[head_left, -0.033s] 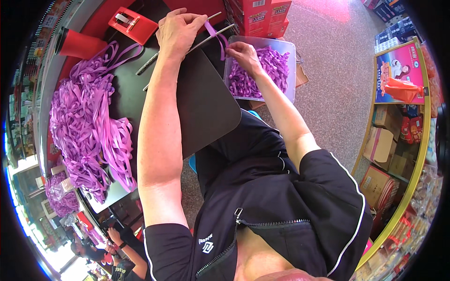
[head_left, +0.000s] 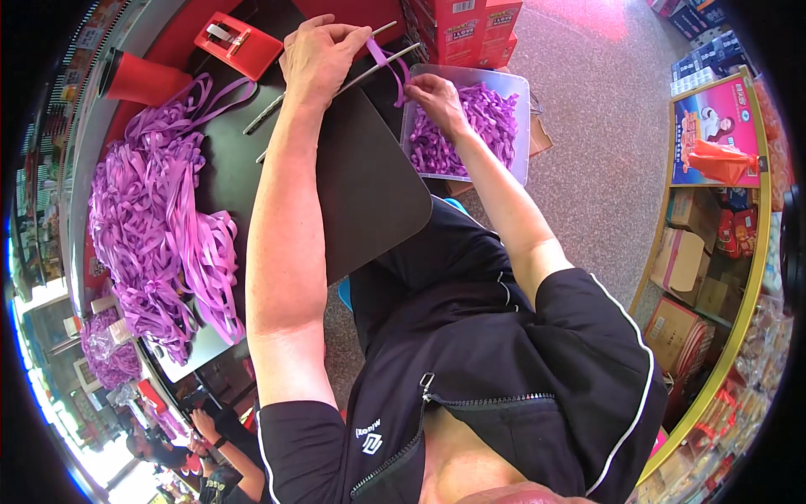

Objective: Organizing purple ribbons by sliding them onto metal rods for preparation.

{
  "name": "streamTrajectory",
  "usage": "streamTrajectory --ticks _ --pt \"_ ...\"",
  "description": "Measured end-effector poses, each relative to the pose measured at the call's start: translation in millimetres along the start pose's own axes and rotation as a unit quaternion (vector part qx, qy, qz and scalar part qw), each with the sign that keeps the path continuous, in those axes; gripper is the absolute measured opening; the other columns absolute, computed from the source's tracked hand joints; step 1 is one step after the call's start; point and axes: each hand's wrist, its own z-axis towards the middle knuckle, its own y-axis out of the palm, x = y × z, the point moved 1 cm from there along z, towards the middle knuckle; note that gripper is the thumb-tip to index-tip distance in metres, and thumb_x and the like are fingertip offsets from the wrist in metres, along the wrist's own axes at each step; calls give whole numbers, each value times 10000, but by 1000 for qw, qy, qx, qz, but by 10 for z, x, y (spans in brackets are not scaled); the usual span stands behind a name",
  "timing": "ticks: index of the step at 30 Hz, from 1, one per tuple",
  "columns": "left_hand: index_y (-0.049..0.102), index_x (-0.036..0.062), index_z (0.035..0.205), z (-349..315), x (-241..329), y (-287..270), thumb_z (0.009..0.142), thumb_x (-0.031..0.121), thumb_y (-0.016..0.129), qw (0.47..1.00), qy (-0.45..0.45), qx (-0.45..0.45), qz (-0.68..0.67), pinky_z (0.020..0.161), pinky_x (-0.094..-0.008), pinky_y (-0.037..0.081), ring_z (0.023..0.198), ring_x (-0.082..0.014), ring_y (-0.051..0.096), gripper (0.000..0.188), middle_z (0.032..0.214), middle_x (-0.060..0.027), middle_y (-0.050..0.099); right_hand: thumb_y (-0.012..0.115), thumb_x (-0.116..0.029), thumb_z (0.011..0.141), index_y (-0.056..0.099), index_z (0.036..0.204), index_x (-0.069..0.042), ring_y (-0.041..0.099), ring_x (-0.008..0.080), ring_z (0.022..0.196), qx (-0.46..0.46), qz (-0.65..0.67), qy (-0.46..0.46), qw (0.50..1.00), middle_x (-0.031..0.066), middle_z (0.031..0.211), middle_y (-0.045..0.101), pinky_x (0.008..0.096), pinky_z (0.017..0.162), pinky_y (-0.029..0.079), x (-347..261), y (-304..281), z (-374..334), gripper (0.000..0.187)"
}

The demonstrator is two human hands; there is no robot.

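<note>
A narrow purple ribbon [head_left: 377,54] runs around a thin metal rod [head_left: 393,57] and hangs down toward the right. My left hand [head_left: 319,63] is closed over the rods, its thumb and forefinger pinching the ribbon's upper end. The other end is pinched between the fingertips of my right hand [head_left: 437,99], just above the rim of a clear plastic box [head_left: 524,126]. Many short pieces of purple ribbon [head_left: 495,126] fill that box. A second metal rod [head_left: 264,113] lies alongside, partly hidden by my left hand and wrist.
On the dark table [head_left: 369,185], a large tangled heap of purple ribbon [head_left: 159,227] lies at left. Behind it are a red tape dispenser [head_left: 238,46] and a red cup-shaped container [head_left: 151,77]. Red cartons [head_left: 460,34] stand behind the box. Another person's arm [head_left: 239,458] shows at lower left.
</note>
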Motion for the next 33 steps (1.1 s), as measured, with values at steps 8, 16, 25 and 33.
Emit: streamTrajectory --ticks 8,16,25,33 --pt "748 144 957 -5 0 -16 781 401 688 1000 2 -4 -4 992 -348 375 1199 -237 508 317 1290 -93 553 681 -187 810 676 956 -9 669 151 743 16 60 18 998 102 820 700 277 695 511 78 190 -16 231" --pt "748 151 959 -7 -17 9 786 411 681 1000 3 -1 -3 992 -348 374 1204 -236 504 319 1296 -92 551 690 -208 790 690 969 -54 683 238 825 22 -92 15 995 130 880 697 327 761 517 105 261 -151 236" --pt "747 147 961 10 5 8 787 413 678 1000 7 -5 1 994 -355 376 1202 -236 506 326 1294 -87 554 709 -143 792 671 938 -57 653 127 811 12 7 -5 1000 76 856 695 263 714 495 372 233 -155 174" --pt "743 150 976 12 -44 -1 789 429 669 1000 10 -3 -12 1003 -368 367 1216 -244 495 344 1304 -85 548 680 -122 828 679 997 -58 644 144 789 -30 20 -158 987 59 841 673 267 691 493 314 62 -412 181"
